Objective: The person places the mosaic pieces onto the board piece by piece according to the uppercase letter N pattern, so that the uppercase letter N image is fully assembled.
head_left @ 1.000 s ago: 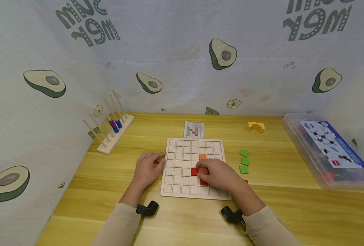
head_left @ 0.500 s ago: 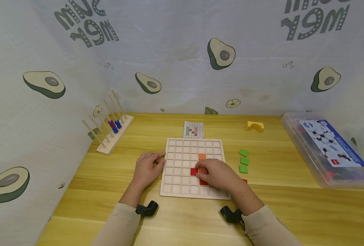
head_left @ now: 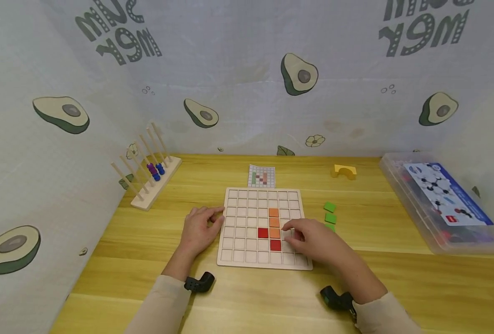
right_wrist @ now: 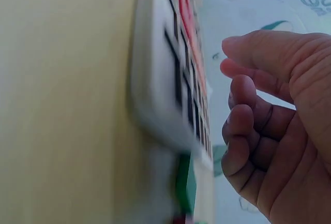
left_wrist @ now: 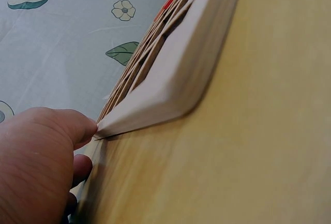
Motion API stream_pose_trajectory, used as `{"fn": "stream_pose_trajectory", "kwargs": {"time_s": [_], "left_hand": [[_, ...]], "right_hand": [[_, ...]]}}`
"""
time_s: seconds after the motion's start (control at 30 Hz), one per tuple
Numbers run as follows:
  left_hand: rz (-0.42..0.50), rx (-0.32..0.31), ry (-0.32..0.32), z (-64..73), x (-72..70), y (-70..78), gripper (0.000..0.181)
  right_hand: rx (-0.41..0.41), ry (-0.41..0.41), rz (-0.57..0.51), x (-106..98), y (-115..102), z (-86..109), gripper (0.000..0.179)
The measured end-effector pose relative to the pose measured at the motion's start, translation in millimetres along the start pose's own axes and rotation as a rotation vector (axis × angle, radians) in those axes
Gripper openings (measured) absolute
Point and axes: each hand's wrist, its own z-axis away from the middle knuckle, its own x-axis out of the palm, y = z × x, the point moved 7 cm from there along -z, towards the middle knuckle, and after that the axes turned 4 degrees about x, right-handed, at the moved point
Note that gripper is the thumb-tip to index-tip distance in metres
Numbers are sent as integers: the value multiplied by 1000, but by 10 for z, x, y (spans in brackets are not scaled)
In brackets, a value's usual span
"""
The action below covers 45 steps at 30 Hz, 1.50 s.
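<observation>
A wooden grid board (head_left: 234,256) lies flat on the table. Three orange tiles (head_left: 274,222) stand in one column of it. One red tile (head_left: 263,233) sits left of the lowest orange one, another red tile (head_left: 275,245) just below it. My left hand (head_left: 200,232) rests on the table, its fingertips touching the board's left edge; the left wrist view shows that touch at the board's corner (left_wrist: 170,97). Over the board's right part hovers my right hand (head_left: 314,239), fingers loosely bent, nothing between them. In the right wrist view its fingertips (right_wrist: 239,118) are apart from the board.
Green tiles (head_left: 329,207) lie right of the board, one partly behind my right hand. A printed pattern card (head_left: 261,176) lies behind the board. Farther off are a peg rack (head_left: 157,183) with beads, a yellow arch block (head_left: 344,171) and a clear plastic case (head_left: 432,232).
My right hand has let go of the lowest orange tile and moved right, uncovering the orange column and the lower red tile. My left hand stays put.
</observation>
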Motion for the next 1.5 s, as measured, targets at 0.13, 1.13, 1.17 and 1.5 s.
{"fn": "stream_pose_trajectory", "kwargs": {"time_s": [0.13, 1.13, 1.17, 1.5], "left_hand": [[-1, 4, -5, -4, 12, 2, 28], [-7, -12, -22, -6, 1, -11, 29], [-8, -11, -21, -7, -1, -11, 29], [1, -20, -23, -5, 8, -16, 29]], "right_hand": [[31, -6, 22, -59, 140, 168, 21], [234, -13, 6, -195, 882, 691, 35], [237, -13, 9, -195, 885, 684, 35], [212, -3, 34, -205, 847, 645, 29]]}}
